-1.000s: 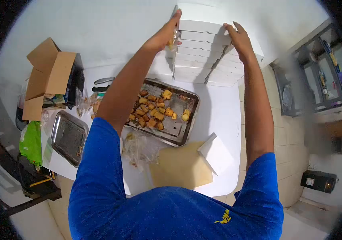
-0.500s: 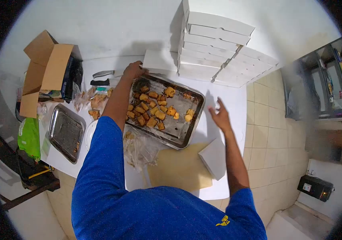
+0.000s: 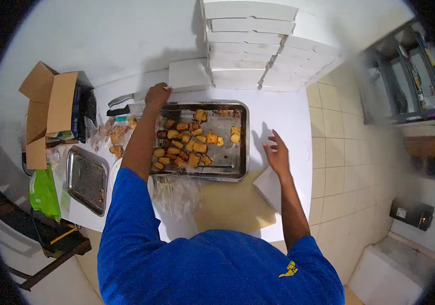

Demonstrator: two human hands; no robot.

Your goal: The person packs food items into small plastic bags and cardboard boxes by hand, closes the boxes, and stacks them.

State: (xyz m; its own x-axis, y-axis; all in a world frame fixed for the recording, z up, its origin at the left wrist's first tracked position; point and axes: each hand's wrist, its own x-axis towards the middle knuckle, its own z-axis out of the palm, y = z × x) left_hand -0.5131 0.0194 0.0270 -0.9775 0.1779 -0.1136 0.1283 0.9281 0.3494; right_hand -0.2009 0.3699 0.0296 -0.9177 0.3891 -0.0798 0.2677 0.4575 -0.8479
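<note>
My left hand (image 3: pixel 158 94) is closed at the back left corner of the large metal tray (image 3: pixel 244 142); what its fingers hold, if anything, is hidden. Browned food pieces (image 3: pixel 195 146) lie across the tray, mostly in its left and middle parts. To the right of the tray, my right hand (image 3: pixel 277 154) hovers over the white table with its fingers apart and nothing in them. Just below this hand is a white folded box (image 3: pixel 268 189), beside a tan board (image 3: pixel 233 203). A clear plastic bag (image 3: pixel 177 195) lies along the tray's front edge.
Stacked white boxes (image 3: pixel 248 46) stand at the back, with a low white box (image 3: pixel 189 74) beside them. Knives (image 3: pixel 119 111), bagged food (image 3: pixel 118 133), a smaller metal tray (image 3: pixel 86 179) and an open cardboard box (image 3: pixel 61 107) are on the left. Shelving (image 3: pixel 406 76) stands at the right.
Both hands have come down from the box stack. The large tray has turned straighter to the table since half a second ago, and my left hand has closed near its corner.
</note>
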